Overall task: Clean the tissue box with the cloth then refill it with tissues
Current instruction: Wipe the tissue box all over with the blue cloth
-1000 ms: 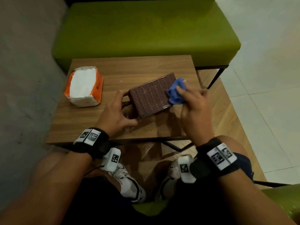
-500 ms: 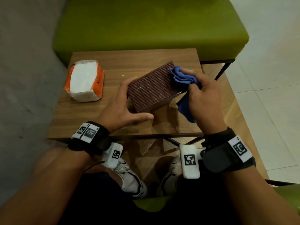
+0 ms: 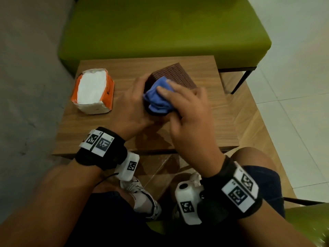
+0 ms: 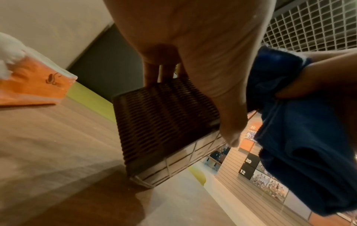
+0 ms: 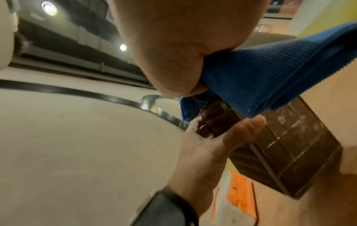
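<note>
Moved: cloth (image 3: 159,97) now on tissue box's (image 3: 175,75) near end.
Left hand (image 3: 130,106): grips the tilted box mid-bench, steadying it.
Right hand (image 3: 187,111): clutches cloth, wiping.
Tissues (image 3: 92,90): left edge, waiting.

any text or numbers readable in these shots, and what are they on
"20" on a dark wall panel in the left wrist view
"12" on the dark panel below it
"20" on an orange panel higher up
Tissue pack: dark logo, no legible words
Wristband markers: coded squares, tiny characters unreadable
</note>
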A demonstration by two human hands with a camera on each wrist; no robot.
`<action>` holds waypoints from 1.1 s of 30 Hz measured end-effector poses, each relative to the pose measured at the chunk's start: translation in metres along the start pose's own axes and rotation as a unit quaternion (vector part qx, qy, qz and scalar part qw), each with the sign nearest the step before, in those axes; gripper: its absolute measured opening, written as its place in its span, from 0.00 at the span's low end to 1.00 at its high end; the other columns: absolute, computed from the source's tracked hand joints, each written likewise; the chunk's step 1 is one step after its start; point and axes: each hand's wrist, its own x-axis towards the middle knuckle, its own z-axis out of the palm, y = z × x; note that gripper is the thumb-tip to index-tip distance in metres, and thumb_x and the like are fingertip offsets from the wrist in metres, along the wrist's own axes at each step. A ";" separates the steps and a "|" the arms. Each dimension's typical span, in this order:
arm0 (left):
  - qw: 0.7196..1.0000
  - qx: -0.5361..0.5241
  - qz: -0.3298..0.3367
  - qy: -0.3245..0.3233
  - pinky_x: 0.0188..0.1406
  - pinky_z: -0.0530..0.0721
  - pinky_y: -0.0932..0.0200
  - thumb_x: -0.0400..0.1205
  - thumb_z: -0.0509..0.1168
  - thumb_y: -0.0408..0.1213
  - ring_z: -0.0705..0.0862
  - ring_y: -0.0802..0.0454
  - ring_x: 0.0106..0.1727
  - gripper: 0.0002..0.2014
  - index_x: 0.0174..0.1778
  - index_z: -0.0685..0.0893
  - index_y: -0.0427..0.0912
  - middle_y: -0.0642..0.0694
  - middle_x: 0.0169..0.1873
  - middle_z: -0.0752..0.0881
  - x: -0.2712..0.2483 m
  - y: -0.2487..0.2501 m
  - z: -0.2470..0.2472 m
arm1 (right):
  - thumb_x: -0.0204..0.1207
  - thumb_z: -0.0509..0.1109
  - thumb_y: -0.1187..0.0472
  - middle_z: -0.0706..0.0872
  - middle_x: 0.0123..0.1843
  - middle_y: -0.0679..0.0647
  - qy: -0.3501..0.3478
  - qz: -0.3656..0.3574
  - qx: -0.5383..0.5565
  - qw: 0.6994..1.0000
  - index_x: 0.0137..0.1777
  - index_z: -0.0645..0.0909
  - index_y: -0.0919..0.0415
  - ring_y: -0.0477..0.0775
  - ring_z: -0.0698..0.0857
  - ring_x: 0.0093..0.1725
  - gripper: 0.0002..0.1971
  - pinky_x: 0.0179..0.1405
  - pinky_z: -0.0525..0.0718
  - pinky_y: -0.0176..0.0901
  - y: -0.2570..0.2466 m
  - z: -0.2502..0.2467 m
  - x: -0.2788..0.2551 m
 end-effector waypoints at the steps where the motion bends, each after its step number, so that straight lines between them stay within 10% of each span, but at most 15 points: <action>1: 1.000 -0.028 -0.001 0.007 0.59 0.84 0.62 0.74 0.75 0.56 0.84 0.66 0.60 0.43 0.81 0.75 0.35 0.52 0.64 0.86 -0.002 -0.002 0.000 | 0.79 0.67 0.71 0.86 0.76 0.56 -0.010 -0.019 -0.012 1.000 0.74 0.87 0.61 0.56 0.74 0.56 0.23 0.58 0.74 0.41 -0.002 0.004 -0.002; 6: 0.999 -0.025 -0.027 0.036 0.52 0.80 0.68 0.84 0.76 0.36 0.76 0.78 0.46 0.21 0.67 0.73 0.39 0.63 0.51 0.77 -0.013 -0.026 0.013 | 0.86 0.68 0.64 0.83 0.80 0.62 -0.079 -0.108 -0.089 0.987 0.74 0.86 0.64 0.63 0.77 0.55 0.18 0.55 0.80 0.58 0.001 0.021 -0.016; 12: 0.996 -0.085 -0.034 -0.014 0.65 0.84 0.67 0.66 0.91 0.36 0.80 0.82 0.63 0.44 0.70 0.69 0.43 0.78 0.61 0.80 -0.013 -0.032 0.013 | 0.86 0.64 0.62 0.81 0.81 0.61 -0.042 -0.064 -0.143 0.987 0.76 0.84 0.64 0.64 0.76 0.60 0.20 0.58 0.80 0.55 0.031 -0.001 -0.013; 16: 0.996 -0.075 -0.048 -0.010 0.57 0.79 0.78 0.77 0.79 0.43 0.79 0.88 0.57 0.29 0.68 0.70 0.47 0.74 0.56 0.82 -0.007 -0.031 0.013 | 0.87 0.70 0.64 0.81 0.82 0.61 -0.097 -0.107 -0.152 0.978 0.75 0.84 0.64 0.63 0.79 0.64 0.18 0.64 0.79 0.55 0.003 0.025 -0.035; 20: 0.994 -0.088 -0.063 -0.028 0.66 0.83 0.63 0.80 0.79 0.29 0.81 0.83 0.61 0.28 0.69 0.72 0.51 0.74 0.59 0.81 -0.008 -0.031 0.010 | 0.90 0.68 0.64 0.84 0.80 0.60 -0.118 -0.133 -0.074 0.981 0.71 0.87 0.66 0.66 0.82 0.59 0.14 0.60 0.80 0.57 0.011 0.025 -0.045; 23: 0.992 -0.115 -0.048 -0.029 0.64 0.79 0.74 0.76 0.77 0.45 0.79 0.85 0.62 0.31 0.72 0.72 0.46 0.87 0.60 0.79 -0.012 -0.027 0.010 | 0.86 0.68 0.67 0.88 0.75 0.58 -0.089 -0.137 0.011 0.987 0.65 0.91 0.67 0.63 0.81 0.55 0.13 0.57 0.78 0.50 0.009 0.012 -0.049; 26: 0.992 -0.116 -0.042 -0.031 0.69 0.86 0.58 0.66 0.85 0.57 0.83 0.76 0.66 0.42 0.70 0.71 0.55 0.81 0.63 0.81 -0.012 -0.024 0.009 | 0.84 0.65 0.66 0.89 0.73 0.54 -0.125 -0.111 0.075 0.983 0.64 0.92 0.64 0.54 0.78 0.56 0.16 0.58 0.74 0.41 0.005 0.003 -0.056; 29: 0.992 -0.108 -0.046 -0.052 0.73 0.85 0.45 0.63 0.87 0.59 0.84 0.69 0.69 0.49 0.73 0.70 0.49 0.74 0.65 0.81 -0.012 -0.029 0.009 | 0.80 0.63 0.70 0.90 0.69 0.50 -0.043 0.006 0.127 0.991 0.65 0.91 0.61 0.45 0.81 0.64 0.19 0.64 0.78 0.46 0.015 -0.017 -0.058; 33: 0.993 -0.082 -0.048 -0.063 0.76 0.85 0.41 0.63 0.92 0.48 0.84 0.58 0.74 0.50 0.75 0.69 0.42 0.66 0.67 0.80 -0.011 -0.030 0.007 | 0.81 0.62 0.77 0.88 0.64 0.57 0.151 0.134 0.090 0.975 0.70 0.88 0.63 0.58 0.86 0.66 0.23 0.69 0.84 0.60 0.047 -0.036 -0.034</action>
